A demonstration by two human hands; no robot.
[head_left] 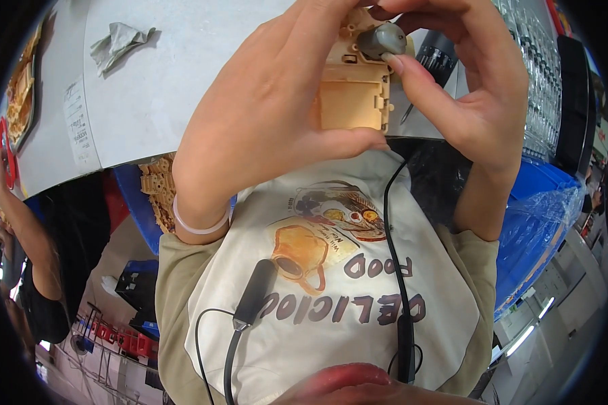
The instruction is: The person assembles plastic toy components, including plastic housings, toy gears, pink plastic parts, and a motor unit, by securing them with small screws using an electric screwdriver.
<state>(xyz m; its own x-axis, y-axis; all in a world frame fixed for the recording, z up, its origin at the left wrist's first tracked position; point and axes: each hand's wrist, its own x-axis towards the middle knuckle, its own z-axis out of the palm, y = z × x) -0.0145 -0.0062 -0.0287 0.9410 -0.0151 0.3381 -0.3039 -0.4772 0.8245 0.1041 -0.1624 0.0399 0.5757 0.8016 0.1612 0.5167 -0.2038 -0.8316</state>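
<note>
Two bare hands at one white worktable [162,101]: one left hand [263,101], one right hand [483,94]. One tan plastic housing [358,104], one grey cylinder [389,39] between them. One black cylindrical tool [436,55], one crumpled grey scrap [119,44], one pale wristband [199,229], one printed apron [344,344]. Two blue containers: one left-side bin [131,196], one right-side bin [538,212]. Tan parts [157,181], clear plastic trays [537,88]: several each, overlapping, exact number unclear.
</note>
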